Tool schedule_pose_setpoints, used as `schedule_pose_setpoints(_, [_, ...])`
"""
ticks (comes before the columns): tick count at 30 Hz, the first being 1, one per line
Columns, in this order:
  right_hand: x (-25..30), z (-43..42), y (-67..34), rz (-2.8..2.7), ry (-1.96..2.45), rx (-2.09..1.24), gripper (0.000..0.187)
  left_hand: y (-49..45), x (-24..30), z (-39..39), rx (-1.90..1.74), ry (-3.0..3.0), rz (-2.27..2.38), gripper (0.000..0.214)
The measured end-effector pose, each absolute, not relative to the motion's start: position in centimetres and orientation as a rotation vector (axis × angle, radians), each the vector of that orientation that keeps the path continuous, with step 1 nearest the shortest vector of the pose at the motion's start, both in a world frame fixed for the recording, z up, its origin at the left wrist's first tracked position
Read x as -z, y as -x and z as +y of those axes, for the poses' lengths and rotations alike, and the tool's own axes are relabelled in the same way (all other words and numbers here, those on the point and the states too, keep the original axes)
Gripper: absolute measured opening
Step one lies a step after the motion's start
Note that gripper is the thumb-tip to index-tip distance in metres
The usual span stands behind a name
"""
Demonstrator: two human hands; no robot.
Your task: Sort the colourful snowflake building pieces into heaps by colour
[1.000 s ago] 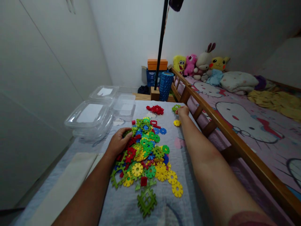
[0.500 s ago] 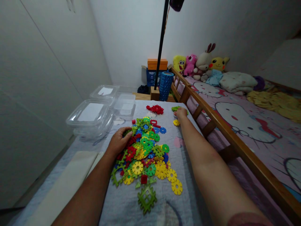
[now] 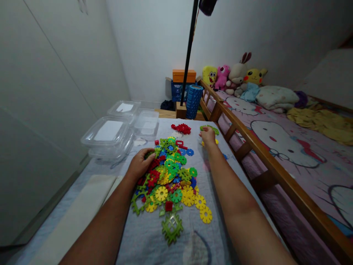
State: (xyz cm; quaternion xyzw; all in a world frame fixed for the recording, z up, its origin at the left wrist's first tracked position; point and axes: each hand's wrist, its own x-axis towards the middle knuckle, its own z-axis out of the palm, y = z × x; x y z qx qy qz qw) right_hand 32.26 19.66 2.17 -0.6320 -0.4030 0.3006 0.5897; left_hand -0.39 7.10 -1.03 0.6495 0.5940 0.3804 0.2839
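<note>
My left hand (image 3: 141,164) lies at the left edge of a heap of plastic snap-together pieces (image 3: 173,167), its thumb apart from the fingers and the fingertips partly hidden among green and red ones. Over the far right of the cloth, my right hand (image 3: 208,136) is loosely bent, and I see nothing in it. Green pieces (image 3: 213,129) lie just behind it. A yellow disc (image 3: 216,141) shows beside its wrist, and a blue piece (image 3: 225,156) peeks out right of the forearm. Red pieces (image 3: 182,128) form a separate small group left of this hand.
Clear plastic boxes (image 3: 106,132) with lids stand along the left side. A pale flat board (image 3: 79,209) lies near my left forearm. On the right runs a wooden bed rail (image 3: 248,129). A black pole (image 3: 188,55) rises beyond the table's far end.
My right hand has drawn a little left and away from the green pieces, uncovering them. The left hand stays at the heap's edge.
</note>
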Motion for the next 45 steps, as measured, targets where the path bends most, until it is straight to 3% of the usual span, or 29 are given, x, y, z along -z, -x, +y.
schedule_pose_setpoints(7, [-3.0, 13.4, -28.9, -1.201, 1.434, -0.826, 0.018, 0.3, 0.9, 7.3, -1.024, -1.734, 1.598, 0.048])
schedule_pose_setpoints(13, [-0.2, 9.9, -28.6, -1.398, 1.55, -0.674, 0.016, 0.0, 0.5, 7.5, -1.044, -1.739, 1.602, 0.046])
schedule_pose_setpoints(18, [1.8, 9.5, -28.9, -1.513, 1.61, -0.471, 0.021, 0.2, 0.7, 8.1, -1.024, -1.724, 1.582, 0.047])
schedule_pose_setpoints(27, [2.2, 10.1, -28.9, -1.626, 1.579, -0.391, 0.036, 0.1, 1.0, 8.8, -1.058, -1.68, 1.534, 0.047])
schedule_pose_setpoints(38, [2.8, 9.9, -29.1, -1.811, 1.563, -0.324, 0.034, 0.4, 1.0, 8.7, -1.035, -1.675, 1.537, 0.048])
schedule_pose_setpoints(45, [2.2, 9.6, -29.1, -1.812, 1.605, -0.318, 0.022, 0.5, 1.1, 8.8, -1.091, -1.614, 1.509, 0.05])
